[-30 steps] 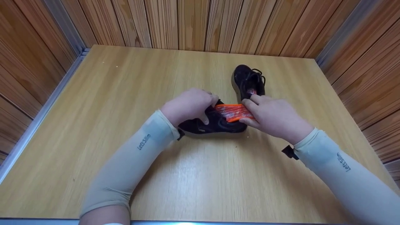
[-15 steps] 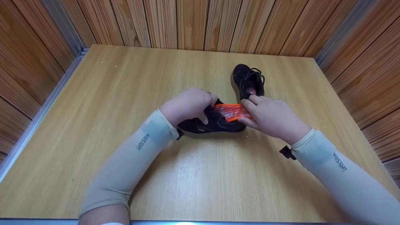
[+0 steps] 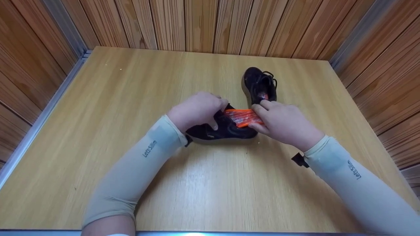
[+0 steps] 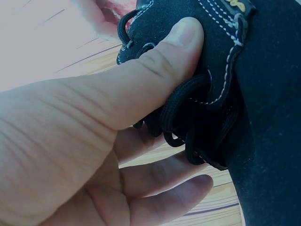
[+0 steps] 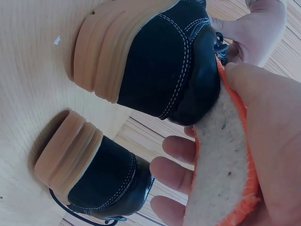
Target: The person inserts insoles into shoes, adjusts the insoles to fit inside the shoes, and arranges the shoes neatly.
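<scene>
A black lace-up shoe (image 3: 226, 131) lies on the table with its toe to the left. My left hand (image 3: 200, 109) grips it near the laces; in the left wrist view the thumb presses the upper and the fingers reach round the far side. From the shoe's opening sticks out an orange-edged insole (image 3: 242, 117), patterned red and grey on top. My right hand (image 3: 287, 123) holds its heel end, and the right wrist view shows the pale underside of the insole (image 5: 221, 155) between thumb and fingers. The insole's front part is hidden inside the shoe.
A second black shoe (image 3: 257, 83) stands just behind the right hand, toe away, a reddish insole (image 3: 263, 95) showing inside. Wood-panelled walls (image 3: 203, 26) border the table (image 3: 147, 82) at the back and sides. Small white specks lie on the tabletop.
Both hands keep their hold on the shoe and insole. The right hand and forearm have shifted very slightly left; the whole view also drifts a little.
</scene>
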A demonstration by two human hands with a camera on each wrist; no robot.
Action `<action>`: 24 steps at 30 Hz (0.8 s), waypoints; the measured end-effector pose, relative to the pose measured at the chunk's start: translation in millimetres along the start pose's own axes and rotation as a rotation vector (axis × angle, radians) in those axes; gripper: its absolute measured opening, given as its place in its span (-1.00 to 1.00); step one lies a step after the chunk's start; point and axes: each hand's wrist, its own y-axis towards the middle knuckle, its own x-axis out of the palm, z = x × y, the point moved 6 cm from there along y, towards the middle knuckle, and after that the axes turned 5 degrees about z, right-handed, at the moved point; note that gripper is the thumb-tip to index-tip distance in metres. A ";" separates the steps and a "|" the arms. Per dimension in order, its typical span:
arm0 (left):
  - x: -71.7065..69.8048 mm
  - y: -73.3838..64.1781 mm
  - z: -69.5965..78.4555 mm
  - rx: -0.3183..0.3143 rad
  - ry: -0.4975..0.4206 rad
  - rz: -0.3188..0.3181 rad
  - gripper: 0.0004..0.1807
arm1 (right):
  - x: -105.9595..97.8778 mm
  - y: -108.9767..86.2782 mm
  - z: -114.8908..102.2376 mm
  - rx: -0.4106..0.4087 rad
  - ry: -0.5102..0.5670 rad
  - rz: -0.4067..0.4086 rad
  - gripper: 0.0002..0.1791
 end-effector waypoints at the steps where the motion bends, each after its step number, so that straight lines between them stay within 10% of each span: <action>1: -0.9 0.5 0.0 0.000 -0.003 0.002 -0.46 | -0.3 0.1 0.5 0.001 0.000 0.006 -0.30; 24: 0.3 -1.0 -1.3 -0.019 -0.025 -0.011 -0.47 | -1.5 -8.7 11.2 0.042 0.064 -0.047 -0.26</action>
